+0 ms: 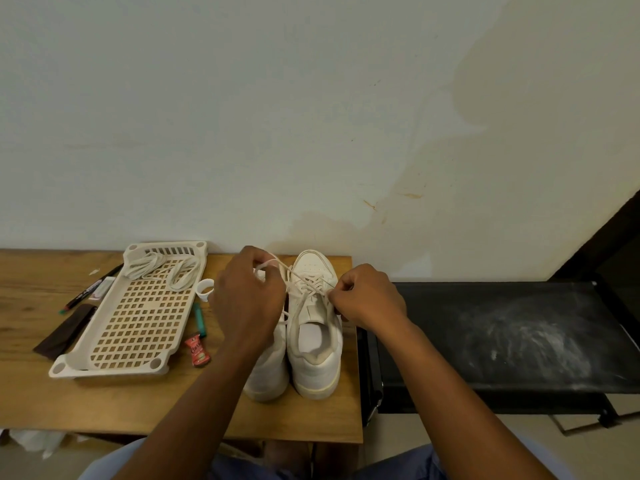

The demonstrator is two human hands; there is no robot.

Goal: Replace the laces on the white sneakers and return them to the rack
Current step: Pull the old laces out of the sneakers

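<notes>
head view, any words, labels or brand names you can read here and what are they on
Small red packet on the wooden table: cursive white lettering, reads roughly "Clas…", the rest too blurred.
Marker pen left of the plastic tray: printing on the barrel too small to read.
White sneakers, green lighter: no legible text.

Two sneakers [313,327], one rack [138,313].

Left sneaker [268,372] mostly behind left hand [247,299]
</notes>
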